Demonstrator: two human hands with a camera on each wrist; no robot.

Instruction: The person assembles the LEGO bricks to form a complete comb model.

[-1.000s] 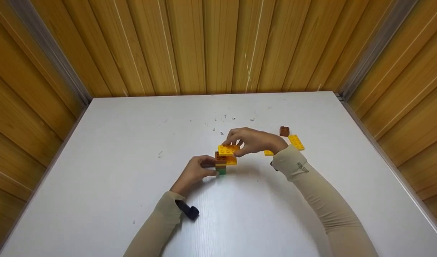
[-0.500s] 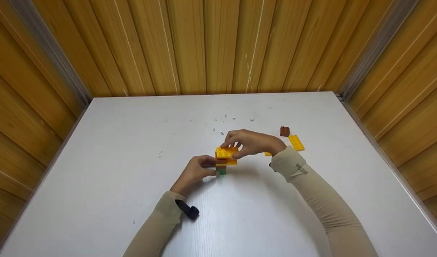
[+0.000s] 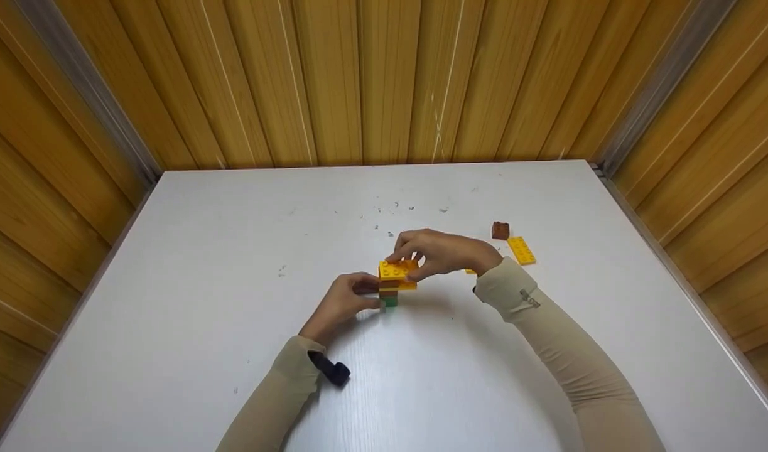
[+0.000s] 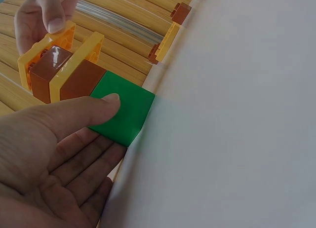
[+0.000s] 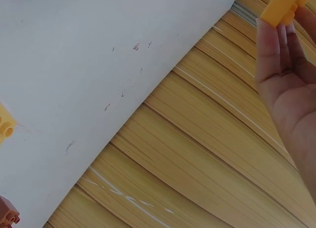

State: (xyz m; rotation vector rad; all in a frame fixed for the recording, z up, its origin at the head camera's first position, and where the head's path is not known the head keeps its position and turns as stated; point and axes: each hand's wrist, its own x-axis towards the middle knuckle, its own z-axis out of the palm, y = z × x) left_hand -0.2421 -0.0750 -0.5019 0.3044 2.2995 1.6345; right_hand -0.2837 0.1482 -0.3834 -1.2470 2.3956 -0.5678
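Observation:
A small tower of toy building bricks stands on the table. In the left wrist view, a green brick [image 4: 129, 107] forms its base, followed by a brown brick [image 4: 83, 81], a yellow plate [image 4: 69, 72] and another brown brick [image 4: 45, 75]. My left hand [image 3: 343, 300] grips the tower low down, its thumb on the green brick. My right hand [image 3: 445, 252] pinches a second yellow plate [image 3: 393, 270] at the tower's top. Some brown studs show beneath this plate in the left wrist view. Both plates stick out to the right.
To the right, a loose brown brick [image 3: 500, 230] lies beside a yellow plate [image 3: 521, 250]. Another yellow piece [image 3: 470, 271] is mostly hidden behind my right wrist. Wood-patterned panels [image 3: 384, 81] border the white table [image 3: 233, 251] at the back and sides.
My right hand has brought the upper yellow plate slightly left and down onto the top brown brick. My left hand keeps its grip on the base.

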